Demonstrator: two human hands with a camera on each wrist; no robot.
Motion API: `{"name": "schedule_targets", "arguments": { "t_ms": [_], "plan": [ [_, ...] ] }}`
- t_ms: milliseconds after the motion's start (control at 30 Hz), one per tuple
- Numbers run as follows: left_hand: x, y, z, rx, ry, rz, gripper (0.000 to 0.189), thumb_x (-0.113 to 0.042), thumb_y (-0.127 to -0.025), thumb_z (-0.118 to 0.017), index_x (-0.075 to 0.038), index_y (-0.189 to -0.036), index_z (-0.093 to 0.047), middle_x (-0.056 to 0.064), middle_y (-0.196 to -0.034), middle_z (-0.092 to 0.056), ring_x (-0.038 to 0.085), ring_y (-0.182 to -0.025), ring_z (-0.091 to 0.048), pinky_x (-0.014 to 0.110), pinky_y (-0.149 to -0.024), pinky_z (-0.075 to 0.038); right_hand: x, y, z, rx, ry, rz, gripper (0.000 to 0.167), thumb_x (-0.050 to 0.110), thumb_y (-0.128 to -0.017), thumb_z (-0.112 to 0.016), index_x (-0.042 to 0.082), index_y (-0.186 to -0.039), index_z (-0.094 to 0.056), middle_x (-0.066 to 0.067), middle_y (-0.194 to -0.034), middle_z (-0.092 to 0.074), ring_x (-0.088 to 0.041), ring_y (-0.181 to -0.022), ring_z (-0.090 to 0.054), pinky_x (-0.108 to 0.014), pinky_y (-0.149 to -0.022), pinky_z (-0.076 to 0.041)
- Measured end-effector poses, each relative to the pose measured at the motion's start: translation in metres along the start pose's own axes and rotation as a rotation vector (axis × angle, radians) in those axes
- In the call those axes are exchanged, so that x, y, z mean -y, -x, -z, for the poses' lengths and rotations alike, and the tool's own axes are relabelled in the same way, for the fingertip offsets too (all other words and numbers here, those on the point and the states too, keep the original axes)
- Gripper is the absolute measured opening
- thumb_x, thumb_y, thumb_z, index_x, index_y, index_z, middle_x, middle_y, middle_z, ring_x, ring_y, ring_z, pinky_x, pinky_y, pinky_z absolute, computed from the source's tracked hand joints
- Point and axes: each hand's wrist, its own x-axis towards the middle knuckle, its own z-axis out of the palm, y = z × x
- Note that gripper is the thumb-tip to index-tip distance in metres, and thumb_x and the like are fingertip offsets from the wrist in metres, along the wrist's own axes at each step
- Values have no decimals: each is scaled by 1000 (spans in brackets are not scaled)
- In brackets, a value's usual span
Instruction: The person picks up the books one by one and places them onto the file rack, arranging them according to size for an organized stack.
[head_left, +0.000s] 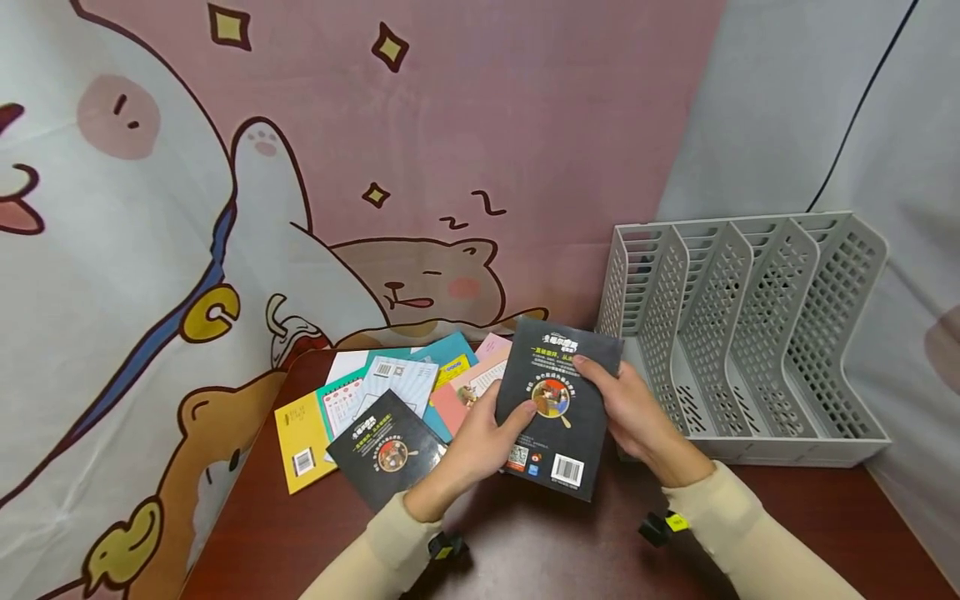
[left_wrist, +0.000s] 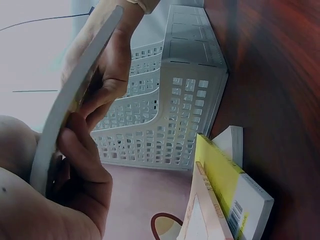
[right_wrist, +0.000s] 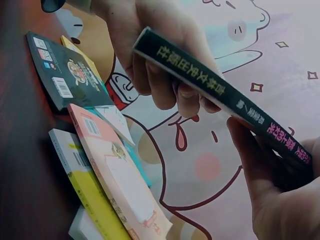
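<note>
Both hands hold a black-covered book (head_left: 555,442) above the table, its back cover with a round picture and a barcode facing up. My left hand (head_left: 480,442) grips the book's left edge, thumb on the cover and fingers curled beneath. On the opposite edge my right hand (head_left: 637,412) pinches it, thumb on top. The right wrist view shows the dark spine (right_wrist: 215,92) with its printed lettering. In the left wrist view the pale page edge (left_wrist: 75,95) faces the camera. A similar black book (head_left: 386,450) lies on the table beside the left forearm.
Several overlapping books lie at the back left, among them a yellow book (head_left: 303,433), a pink book (right_wrist: 107,165) and a teal book (head_left: 448,348). A grey perforated file rack (head_left: 750,450) with divided slots stands at the right. A cartoon-printed cloth (head_left: 555,150) hangs behind the table (head_left: 517,558).
</note>
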Motion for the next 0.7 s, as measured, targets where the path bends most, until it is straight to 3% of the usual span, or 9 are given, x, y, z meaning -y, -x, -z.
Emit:
{"name": "schedule_targets", "arguments": {
  "t_ms": [167,533,700],
  "plan": [
    [1,0,-3,-8,-24,7,42,-45,-110,-67,-21,-144,-59,3,-115,-80,16,-90,-82,34,-82,-66,3,4,1,-24,38,51,45,32,-113,-65,-2,-142,-58,1,-103,-85,-17,-93,-83,-42,-80,-70],
    [2,1,-8,8,-84,-19,39,-46,-111,-66,-21,-141,-63,2,-115,-80,11,-92,-79,31,-87,-63,11,16,9,-60,49,69,33,31,-113,-65,5,-133,-63,4,-99,-84,-14,-89,-83,-39,-75,-69],
    [5,2,-8,26,-98,-33,27,-42,-113,-64,-18,-123,-70,5,-99,-80,25,-72,-74,28,-67,-60,17,19,21,-93,24,113,23,32,-113,-67,13,-127,-67,4,-98,-84,-13,-86,-83,-35,-71,-69]
  ]
}}
